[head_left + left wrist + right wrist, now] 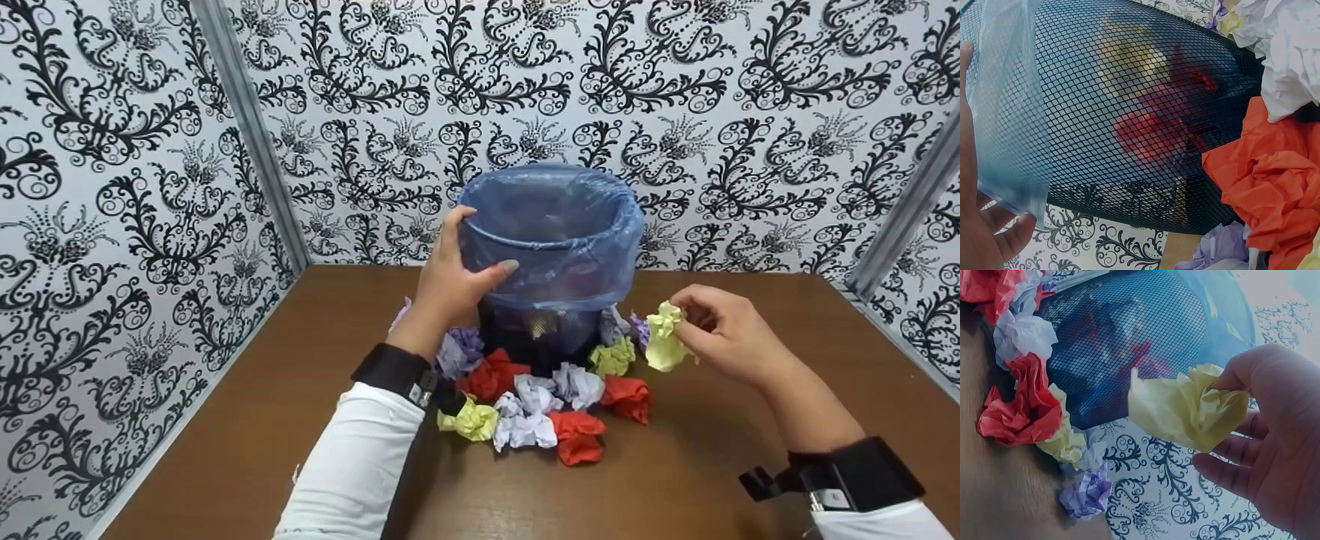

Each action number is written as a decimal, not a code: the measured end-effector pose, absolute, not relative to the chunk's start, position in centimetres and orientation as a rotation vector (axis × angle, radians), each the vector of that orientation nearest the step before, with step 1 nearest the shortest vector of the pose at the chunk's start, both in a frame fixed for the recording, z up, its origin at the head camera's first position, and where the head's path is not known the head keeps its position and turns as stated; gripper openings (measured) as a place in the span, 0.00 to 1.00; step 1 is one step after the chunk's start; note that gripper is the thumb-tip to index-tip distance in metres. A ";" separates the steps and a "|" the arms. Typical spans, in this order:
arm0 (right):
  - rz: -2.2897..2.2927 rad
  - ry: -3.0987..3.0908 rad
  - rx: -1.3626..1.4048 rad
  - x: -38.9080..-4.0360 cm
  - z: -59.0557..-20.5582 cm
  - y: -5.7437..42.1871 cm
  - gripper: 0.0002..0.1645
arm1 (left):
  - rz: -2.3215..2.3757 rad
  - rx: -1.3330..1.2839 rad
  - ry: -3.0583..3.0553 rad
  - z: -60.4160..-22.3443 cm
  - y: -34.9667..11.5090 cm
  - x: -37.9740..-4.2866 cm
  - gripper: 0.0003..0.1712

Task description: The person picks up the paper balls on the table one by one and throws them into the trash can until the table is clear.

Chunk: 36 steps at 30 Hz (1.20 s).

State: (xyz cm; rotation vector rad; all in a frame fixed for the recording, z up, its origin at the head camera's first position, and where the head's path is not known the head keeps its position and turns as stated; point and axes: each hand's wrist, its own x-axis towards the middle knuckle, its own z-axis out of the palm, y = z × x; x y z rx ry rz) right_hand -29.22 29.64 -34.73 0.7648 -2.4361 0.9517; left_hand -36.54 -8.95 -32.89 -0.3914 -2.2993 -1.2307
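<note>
A black mesh waste bin (1100, 112) stands on the table, lined with a blue plastic bag (570, 270) folded over its rim. My left hand (457, 274) grips the bin's rim at the left, thumb on the outside of the bag. Crumpled red and yellow paper shows through the mesh in the left wrist view. To the right of the bin, my right hand (724, 334) pinches a crumpled yellow paper (1190, 408) between thumb and fingers, held above the table.
Around the bin's foot lie several paper balls: red ones (580, 437), white ones (525, 429), yellow ones (471, 420) and purple ones (1088, 494). The brown table (697, 480) meets patterned walls (510, 90) at the back and sides.
</note>
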 end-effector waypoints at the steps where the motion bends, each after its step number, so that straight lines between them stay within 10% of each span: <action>1: 0.954 -2.431 0.768 -29.2 -34.6 29.6 0.12 | -1.233 -0.393 -2.297 -32.9 -8.9 -36.5 0.56; 36: 0.880 -2.386 0.680 -31.5 -19.1 24.4 0.04 | -1.244 -0.410 -2.294 -32.8 -9.0 -36.6 0.56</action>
